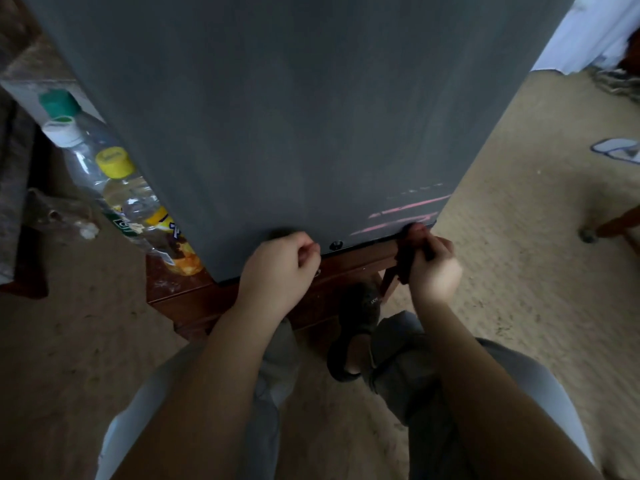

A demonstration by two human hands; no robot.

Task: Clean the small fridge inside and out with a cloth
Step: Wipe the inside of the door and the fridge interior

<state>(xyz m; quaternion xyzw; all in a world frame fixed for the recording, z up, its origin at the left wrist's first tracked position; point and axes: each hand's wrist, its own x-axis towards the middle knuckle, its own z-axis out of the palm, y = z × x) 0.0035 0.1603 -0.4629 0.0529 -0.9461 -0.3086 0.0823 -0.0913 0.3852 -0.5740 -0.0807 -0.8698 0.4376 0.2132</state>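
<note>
The dark grey fridge [277, 116] stands with its door closed on a low wooden stand [356, 261], and both hands are at its lower front edge. The right hand [434, 268] grips a dark red cloth [404, 263] held against the fridge's lower right corner, just under some pinkish streaks on the door. The left hand [277, 265] is curled against the lower edge, left of the cloth; I cannot tell whether it grasps the edge or is only clenched.

Tight against the fridge's left side stand clear plastic bottles [114, 181] with green, white and yellow caps, crowding that flank. Further left lies a crumpled plastic bag [59, 213]. Below the fridge's front edge, a foot in a dark sandal [356, 327] sits close to the stand. To the fridge's right the sandy floor [519, 271] lies open, with a slipper [620, 150] and a wooden furniture leg [613, 226] well apart from it.
</note>
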